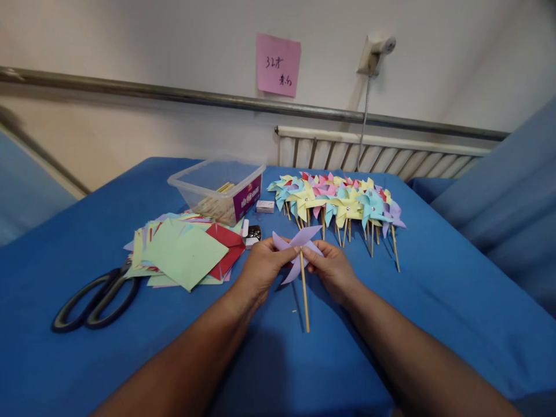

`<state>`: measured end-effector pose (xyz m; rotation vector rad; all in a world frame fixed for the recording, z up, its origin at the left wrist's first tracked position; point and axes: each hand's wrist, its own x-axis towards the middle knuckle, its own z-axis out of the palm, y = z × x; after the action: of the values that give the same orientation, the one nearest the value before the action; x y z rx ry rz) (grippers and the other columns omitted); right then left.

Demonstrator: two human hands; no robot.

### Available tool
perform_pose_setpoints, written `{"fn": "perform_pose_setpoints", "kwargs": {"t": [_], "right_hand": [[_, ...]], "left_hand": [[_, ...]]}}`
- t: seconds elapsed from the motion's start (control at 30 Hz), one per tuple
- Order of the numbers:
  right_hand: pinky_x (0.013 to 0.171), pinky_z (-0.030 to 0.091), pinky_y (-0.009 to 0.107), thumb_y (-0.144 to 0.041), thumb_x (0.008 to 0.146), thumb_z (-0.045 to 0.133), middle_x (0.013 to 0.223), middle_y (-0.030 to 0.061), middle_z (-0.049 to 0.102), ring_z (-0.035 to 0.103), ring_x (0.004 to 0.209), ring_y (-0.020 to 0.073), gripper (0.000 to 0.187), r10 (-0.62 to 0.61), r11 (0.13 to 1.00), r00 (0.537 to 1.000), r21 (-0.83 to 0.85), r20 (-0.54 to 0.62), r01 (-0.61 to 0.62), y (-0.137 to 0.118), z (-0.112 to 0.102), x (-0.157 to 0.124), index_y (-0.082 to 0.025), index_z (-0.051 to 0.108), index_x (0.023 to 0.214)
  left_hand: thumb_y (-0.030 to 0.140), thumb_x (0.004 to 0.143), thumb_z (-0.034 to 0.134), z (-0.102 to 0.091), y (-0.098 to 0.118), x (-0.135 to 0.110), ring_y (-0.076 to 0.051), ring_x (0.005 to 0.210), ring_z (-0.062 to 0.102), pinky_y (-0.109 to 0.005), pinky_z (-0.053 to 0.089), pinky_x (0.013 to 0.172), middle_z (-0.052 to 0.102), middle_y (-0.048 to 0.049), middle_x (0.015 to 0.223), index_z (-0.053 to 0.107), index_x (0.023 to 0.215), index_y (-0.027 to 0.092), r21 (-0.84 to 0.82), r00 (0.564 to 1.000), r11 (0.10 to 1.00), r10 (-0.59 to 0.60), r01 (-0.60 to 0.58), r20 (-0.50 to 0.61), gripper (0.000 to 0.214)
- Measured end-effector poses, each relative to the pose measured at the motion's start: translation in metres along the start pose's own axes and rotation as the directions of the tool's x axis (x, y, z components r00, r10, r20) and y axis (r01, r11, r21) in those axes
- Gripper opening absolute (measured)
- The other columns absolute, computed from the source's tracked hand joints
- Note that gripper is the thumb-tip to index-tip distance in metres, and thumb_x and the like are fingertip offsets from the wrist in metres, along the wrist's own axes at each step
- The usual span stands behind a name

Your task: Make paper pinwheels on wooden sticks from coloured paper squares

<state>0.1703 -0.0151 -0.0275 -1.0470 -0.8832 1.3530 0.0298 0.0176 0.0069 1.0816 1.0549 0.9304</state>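
Note:
A purple paper pinwheel point(306, 236) with a thin wooden stick point(305, 298) is held between my two hands, its back towards me and the stick hanging down. My left hand point(267, 263) grips it from the left, thumb pressed near the centre by the stick's top. From the other side my right hand point(332, 265) pinches it, its thumb also at the centre. The fingers behind the paper are partly hidden. Just beyond my left hand lies a small open box of dark metal pins point(252, 233).
Finished pinwheels point(347, 205) lie bunched at the back right. On the left are stacked paper squares point(185, 249) and large scissors point(98, 298). A clear plastic tub point(180, 179) of sticks and a small white box point(264, 207) stand behind, on the blue tablecloth point(434, 324).

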Motion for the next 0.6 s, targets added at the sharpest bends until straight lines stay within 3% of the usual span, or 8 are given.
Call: {"fn": "perform_pose_setpoints", "kwargs": {"t": [0.27, 0.47, 0.6], "right_hand": [[0.049, 0.033, 0.022, -0.04, 0.067, 0.075, 0.058, -0.0033, 0.058, 0.045, 0.047, 0.0072, 0.027, -0.015, 1.0, 0.999, 0.025, 0.036, 0.014, 0.0011, -0.0057, 0.0039, -0.018, 0.059, 0.066], [0.047, 0.031, 0.021, -0.04, 0.068, 0.074, 0.056, -0.0035, 0.057, 0.044, 0.046, 0.0067, 0.028, -0.037, 0.999, 0.999, -0.013, -0.009, 0.037, 0.0025, -0.0032, 0.0047, -0.017, 0.058, 0.067], [0.047, 0.032, 0.021, -0.04, 0.068, 0.074, 0.055, -0.0043, 0.056, 0.044, 0.045, 0.0066, 0.028, -0.051, 0.999, 0.998, -0.019, -0.045, 0.05, 0.0015, -0.0024, 0.0048, -0.017, 0.057, 0.067]], "left_hand": [[0.034, 0.058, 0.078, -0.0002, -0.0012, 0.0015, -0.01, 0.05, 0.051, -0.023, 0.038, 0.05, 0.061, -0.0008, 0.059, 0.065, 0.073, 0.013, 0.038, 0.999, 0.999, -0.038, 0.037, 0.027, 0.029], [0.031, 0.058, 0.078, 0.0011, -0.0031, 0.0024, -0.01, 0.049, 0.051, -0.024, 0.039, 0.051, 0.06, 0.0004, 0.058, 0.063, 0.072, 0.013, 0.019, 0.999, 0.999, -0.032, 0.032, 0.004, 0.028], [0.032, 0.059, 0.078, 0.0016, -0.0038, 0.0016, -0.014, 0.057, 0.057, -0.026, 0.042, 0.056, 0.065, -0.0029, 0.066, 0.064, 0.077, 0.013, 0.019, 0.999, 1.0, -0.019, 0.018, 0.046, 0.03]]}}
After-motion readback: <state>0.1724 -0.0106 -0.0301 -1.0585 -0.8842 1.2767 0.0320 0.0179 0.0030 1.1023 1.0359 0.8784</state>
